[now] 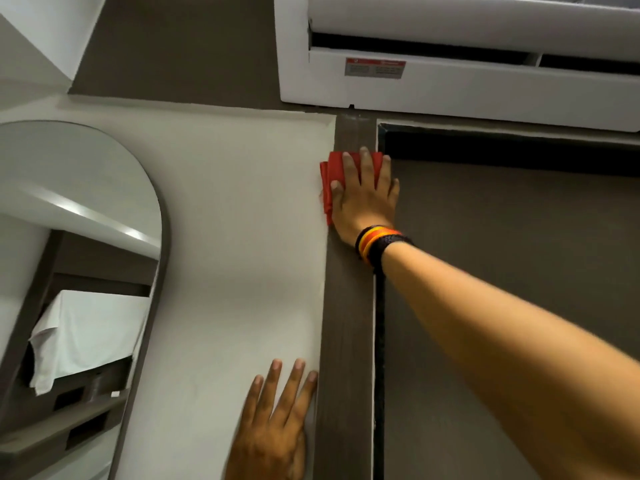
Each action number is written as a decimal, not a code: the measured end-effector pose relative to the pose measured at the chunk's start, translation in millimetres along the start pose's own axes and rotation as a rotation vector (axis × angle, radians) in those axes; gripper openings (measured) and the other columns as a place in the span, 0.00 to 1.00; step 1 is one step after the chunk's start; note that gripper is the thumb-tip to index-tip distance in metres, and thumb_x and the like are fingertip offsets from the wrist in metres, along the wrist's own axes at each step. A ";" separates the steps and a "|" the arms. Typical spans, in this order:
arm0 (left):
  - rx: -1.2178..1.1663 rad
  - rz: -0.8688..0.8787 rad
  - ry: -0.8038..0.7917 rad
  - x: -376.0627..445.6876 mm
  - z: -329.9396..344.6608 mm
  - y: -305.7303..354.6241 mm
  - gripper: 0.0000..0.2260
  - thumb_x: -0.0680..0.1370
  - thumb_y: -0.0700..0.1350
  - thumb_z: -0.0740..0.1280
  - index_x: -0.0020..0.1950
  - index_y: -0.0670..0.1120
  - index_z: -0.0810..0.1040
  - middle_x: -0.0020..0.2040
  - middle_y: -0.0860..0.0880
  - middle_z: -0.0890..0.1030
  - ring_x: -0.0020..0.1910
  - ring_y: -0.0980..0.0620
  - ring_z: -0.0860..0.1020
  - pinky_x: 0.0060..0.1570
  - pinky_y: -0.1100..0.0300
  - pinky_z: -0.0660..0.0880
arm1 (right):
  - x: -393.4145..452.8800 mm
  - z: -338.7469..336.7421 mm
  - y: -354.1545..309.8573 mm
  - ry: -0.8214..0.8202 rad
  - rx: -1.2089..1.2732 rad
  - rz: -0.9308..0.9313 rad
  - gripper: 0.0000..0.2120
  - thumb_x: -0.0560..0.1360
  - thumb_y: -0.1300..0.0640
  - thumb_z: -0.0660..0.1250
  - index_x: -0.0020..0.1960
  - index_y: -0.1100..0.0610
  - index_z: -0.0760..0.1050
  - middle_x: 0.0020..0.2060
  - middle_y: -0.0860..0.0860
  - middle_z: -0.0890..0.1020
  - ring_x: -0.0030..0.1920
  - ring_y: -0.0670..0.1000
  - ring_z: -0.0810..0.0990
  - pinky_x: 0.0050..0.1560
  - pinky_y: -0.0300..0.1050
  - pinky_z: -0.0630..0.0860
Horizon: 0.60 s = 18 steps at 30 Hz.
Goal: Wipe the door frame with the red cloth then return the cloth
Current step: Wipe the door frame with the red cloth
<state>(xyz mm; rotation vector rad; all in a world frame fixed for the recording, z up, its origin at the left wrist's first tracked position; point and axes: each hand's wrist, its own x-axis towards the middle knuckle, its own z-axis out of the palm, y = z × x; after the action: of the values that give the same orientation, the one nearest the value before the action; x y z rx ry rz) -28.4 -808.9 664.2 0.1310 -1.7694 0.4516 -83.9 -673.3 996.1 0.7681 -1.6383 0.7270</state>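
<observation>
The dark brown door frame (348, 323) runs up the middle of the head view, between a white wall and a dark door. My right hand (363, 199) lies flat near the top of the frame, pressing the folded red cloth (333, 174) against it. The cloth sticks out to the left of my fingers, partly over the wall's edge. Several coloured bands circle that wrist. Lower down, my left hand (277, 424) rests flat on the white wall beside the frame, fingers spread, holding nothing.
A white air conditioner (450, 95) hangs just above the door (502, 271). An arched mirror (69, 237) is on the wall at the left and reflects a white towel and shelves. The white wall (225, 220) lies between mirror and frame.
</observation>
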 end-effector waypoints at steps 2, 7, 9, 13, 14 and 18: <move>-0.011 -0.003 0.026 1.7 4.4 -2.3 0.26 0.85 0.55 0.48 0.83 0.49 0.57 0.79 0.48 0.67 0.82 0.44 0.54 0.80 0.50 0.50 | 32.6 -8.6 -2.0 -0.030 0.010 0.005 0.28 0.83 0.44 0.49 0.82 0.46 0.51 0.84 0.49 0.49 0.83 0.62 0.41 0.79 0.68 0.44; -0.074 -0.056 0.027 -3.3 6.5 1.9 0.26 0.84 0.50 0.53 0.83 0.51 0.57 0.82 0.49 0.62 0.83 0.41 0.59 0.81 0.49 0.50 | 46.8 -11.5 -7.4 -0.051 0.015 0.041 0.29 0.83 0.45 0.49 0.82 0.46 0.50 0.84 0.49 0.48 0.83 0.62 0.40 0.80 0.67 0.44; -0.096 -0.083 -0.007 -4.5 3.6 4.9 0.28 0.82 0.48 0.57 0.83 0.51 0.57 0.83 0.49 0.62 0.83 0.41 0.60 0.82 0.49 0.51 | 13.3 -4.2 -4.5 -0.008 0.024 0.023 0.28 0.83 0.45 0.49 0.82 0.46 0.51 0.84 0.50 0.49 0.83 0.63 0.41 0.80 0.67 0.45; -0.312 -0.144 -0.034 -3.3 -12.1 7.3 0.27 0.84 0.48 0.53 0.84 0.50 0.54 0.86 0.51 0.55 0.85 0.49 0.53 0.84 0.50 0.49 | -77.1 11.6 0.9 0.027 0.001 0.000 0.28 0.83 0.45 0.48 0.82 0.48 0.52 0.84 0.52 0.50 0.83 0.64 0.44 0.80 0.68 0.48; -0.419 -0.198 -0.029 -4.8 -17.7 8.7 0.27 0.84 0.48 0.53 0.84 0.50 0.54 0.86 0.51 0.54 0.85 0.51 0.51 0.84 0.52 0.49 | -98.4 14.7 1.0 0.020 -0.014 0.015 0.28 0.83 0.45 0.48 0.83 0.48 0.52 0.84 0.52 0.50 0.83 0.64 0.44 0.80 0.68 0.48; -0.597 -0.471 0.094 -16.0 -40.2 20.1 0.25 0.85 0.51 0.52 0.83 0.48 0.60 0.84 0.49 0.62 0.83 0.54 0.58 0.82 0.58 0.57 | -195.1 26.2 2.7 -0.009 -0.024 0.051 0.28 0.84 0.44 0.50 0.83 0.48 0.52 0.83 0.52 0.52 0.83 0.64 0.47 0.79 0.68 0.53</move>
<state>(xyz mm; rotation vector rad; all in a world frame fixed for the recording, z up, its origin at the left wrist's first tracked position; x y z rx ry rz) 5.7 -778.0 651.6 0.0955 -1.6429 -0.4054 -70.5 -671.6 799.7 0.7158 -1.6775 0.7401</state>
